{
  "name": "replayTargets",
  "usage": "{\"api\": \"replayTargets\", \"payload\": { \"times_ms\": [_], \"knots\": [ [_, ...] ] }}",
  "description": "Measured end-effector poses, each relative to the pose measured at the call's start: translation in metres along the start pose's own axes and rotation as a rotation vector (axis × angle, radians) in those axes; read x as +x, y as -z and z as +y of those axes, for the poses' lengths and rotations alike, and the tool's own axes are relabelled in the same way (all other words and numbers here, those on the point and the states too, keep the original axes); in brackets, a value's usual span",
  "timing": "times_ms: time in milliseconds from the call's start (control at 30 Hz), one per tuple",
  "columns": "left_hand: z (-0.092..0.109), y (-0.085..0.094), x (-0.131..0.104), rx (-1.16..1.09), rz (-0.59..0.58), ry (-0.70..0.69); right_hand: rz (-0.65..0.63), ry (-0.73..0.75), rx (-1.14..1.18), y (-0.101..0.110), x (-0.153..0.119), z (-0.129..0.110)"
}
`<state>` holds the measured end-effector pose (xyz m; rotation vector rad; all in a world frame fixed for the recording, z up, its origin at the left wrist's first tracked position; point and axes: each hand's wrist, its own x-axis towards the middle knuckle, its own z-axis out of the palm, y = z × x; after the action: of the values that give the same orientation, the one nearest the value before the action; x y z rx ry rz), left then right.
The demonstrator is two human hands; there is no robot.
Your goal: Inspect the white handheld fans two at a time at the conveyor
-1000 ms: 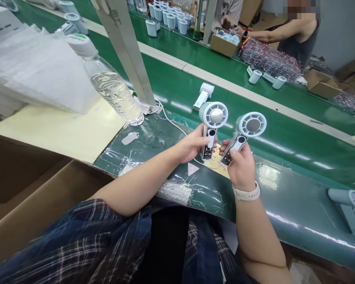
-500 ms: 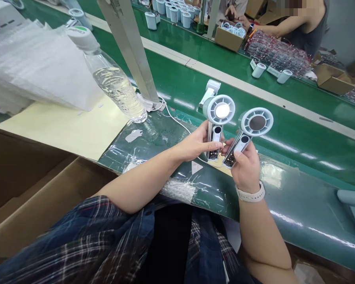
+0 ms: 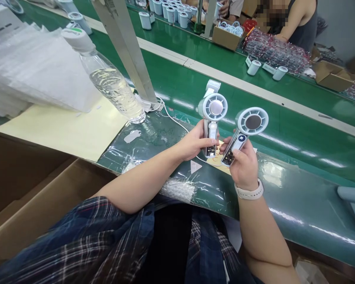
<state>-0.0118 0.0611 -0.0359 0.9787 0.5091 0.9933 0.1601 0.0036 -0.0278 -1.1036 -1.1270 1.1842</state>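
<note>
In my left hand [image 3: 199, 142] is a light-blue handheld fan [image 3: 215, 107], upright, its round head on top and its circuit board showing in the handle. My left thumb lies across that handle. A second handheld fan [image 3: 252, 121] of the same kind is gripped by my right hand [image 3: 245, 163], tilted to the right. Its small round display is lit and reads "20". The two fans are apart, side by side above the near bench. Just behind the left one, another fan [image 3: 212, 87] lies on the green belt.
A water bottle [image 3: 112, 86] stands left, before a metal post [image 3: 127, 51]. Beside it are white plastic sleeves [image 3: 44, 75] on yellow paper [image 3: 65, 130]. A white cable [image 3: 174, 118] runs over the bench. Across the belt, a person [image 3: 301, 23] sits behind wire bundles [image 3: 275, 51].
Both fans have shifted slightly left in view. The right fan's display has lit up with a number. The left fan's round display, dark before, now looks pale. Across the belt, the co-worker's arm has moved.
</note>
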Motion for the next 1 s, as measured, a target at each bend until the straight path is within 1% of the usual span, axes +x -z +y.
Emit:
{"api": "replayTargets", "payload": {
  "times_ms": [100, 267, 467, 567, 600, 767, 867, 1000],
  "knots": [
    [-0.002, 0.0, 0.0, 0.034, 0.014, -0.01, 0.021, 0.005, 0.012, -0.002, 0.0, 0.001],
    [-0.003, -0.001, 0.0, 0.068, -0.003, -0.025, 0.057, 0.036, 0.079, -0.005, 0.0, 0.003],
    [-0.006, 0.0, 0.003, 0.088, 0.059, 0.02, 0.074, 0.007, 0.152, -0.004, 0.003, 0.01],
    [-0.008, 0.001, 0.005, 0.147, 0.127, -0.014, 0.099, 0.003, 0.158, -0.006, 0.003, 0.012],
    [-0.008, 0.002, 0.005, 0.16, 0.13, -0.033, 0.105, 0.005, 0.159, -0.007, 0.003, 0.012],
    [-0.011, 0.005, 0.003, 0.2, 0.034, -0.111, 0.066, 0.009, 0.171, -0.008, 0.001, 0.013],
    [-0.011, 0.007, 0.002, 0.279, 0.024, -0.147, 0.052, 0.017, 0.161, -0.007, 0.0, 0.013],
    [-0.01, 0.006, 0.001, 0.325, 0.016, -0.139, 0.051, 0.046, 0.161, -0.007, 0.0, 0.014]
  ]
}}
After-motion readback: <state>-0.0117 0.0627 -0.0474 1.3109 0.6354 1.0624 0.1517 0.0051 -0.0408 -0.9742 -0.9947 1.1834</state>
